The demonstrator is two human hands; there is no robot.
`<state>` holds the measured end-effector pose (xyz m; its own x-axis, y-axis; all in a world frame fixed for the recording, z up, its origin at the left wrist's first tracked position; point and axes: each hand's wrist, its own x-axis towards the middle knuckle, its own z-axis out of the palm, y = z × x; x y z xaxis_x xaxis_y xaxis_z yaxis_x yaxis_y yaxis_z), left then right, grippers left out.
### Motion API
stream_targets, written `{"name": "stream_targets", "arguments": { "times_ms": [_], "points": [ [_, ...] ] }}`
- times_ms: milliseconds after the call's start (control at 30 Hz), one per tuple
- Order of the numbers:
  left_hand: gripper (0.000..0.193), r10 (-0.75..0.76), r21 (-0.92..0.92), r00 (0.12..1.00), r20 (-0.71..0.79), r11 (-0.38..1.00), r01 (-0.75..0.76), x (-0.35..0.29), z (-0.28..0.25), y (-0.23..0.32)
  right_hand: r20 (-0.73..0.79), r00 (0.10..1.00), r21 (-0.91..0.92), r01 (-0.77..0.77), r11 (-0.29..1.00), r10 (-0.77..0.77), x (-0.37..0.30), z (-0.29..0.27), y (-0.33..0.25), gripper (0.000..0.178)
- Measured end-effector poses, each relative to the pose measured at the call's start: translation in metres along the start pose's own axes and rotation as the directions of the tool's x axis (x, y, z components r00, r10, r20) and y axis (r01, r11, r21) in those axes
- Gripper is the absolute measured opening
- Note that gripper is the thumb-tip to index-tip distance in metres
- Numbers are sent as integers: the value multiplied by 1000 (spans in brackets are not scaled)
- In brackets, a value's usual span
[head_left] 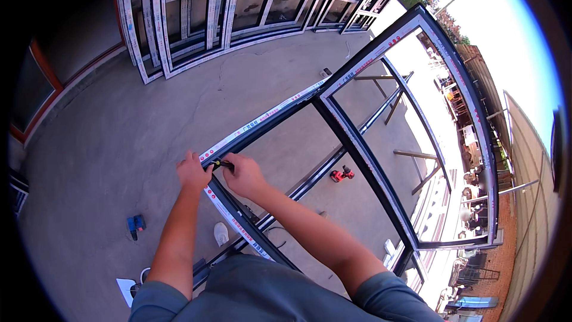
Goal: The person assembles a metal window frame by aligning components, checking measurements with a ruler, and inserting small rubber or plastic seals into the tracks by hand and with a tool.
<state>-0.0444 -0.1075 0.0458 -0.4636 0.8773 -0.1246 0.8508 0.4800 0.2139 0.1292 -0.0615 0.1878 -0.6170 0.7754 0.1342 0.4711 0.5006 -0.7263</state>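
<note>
A large dark window frame (262, 124), with white printed protective film along its bars, lies raised above the floor in front of me. My left hand (191, 170) grips its near left corner, thumb on the inner side. Just right of it, my right hand (243, 176) is closed around a slim black-and-yellow hand tool (224, 164), which looks like a screwdriver. The tool points left into the corner, close to my left thumb. Its tip is hidden between the hand and the frame.
Several film-covered frames (229, 12) lean together at the back left. A red cordless drill (341, 174) sits on the floor beneath the frame, and a blue power tool (136, 225) lies at the left. Metal support legs (415, 154) stand under the frame's right part. My shoe (221, 234) shows below.
</note>
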Motion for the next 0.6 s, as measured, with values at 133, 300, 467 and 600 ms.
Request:
{"name": "stream_targets", "arguments": {
  "times_ms": [133,300,467,600],
  "points": [
    [66,-16,11,1000,24,1000,16,2,2,-2,-178,915,369,-279,886,362,-34,-97,1,21],
    [68,-27,10,999,-38,1000,27,2,18,-8,-552,703,723,135,677,449,-64,-323,-28,32],
    [78,-56,-75,998,-14,996,55,-4,-3,-9,-939,271,-150,234,960,-213,-96,-545,-49,31],
    [68,-6,-101,964,-266,995,-21,-1,20,-24,-795,235,-606,-348,715,-559,-129,-679,-36,33]
  ]
}}
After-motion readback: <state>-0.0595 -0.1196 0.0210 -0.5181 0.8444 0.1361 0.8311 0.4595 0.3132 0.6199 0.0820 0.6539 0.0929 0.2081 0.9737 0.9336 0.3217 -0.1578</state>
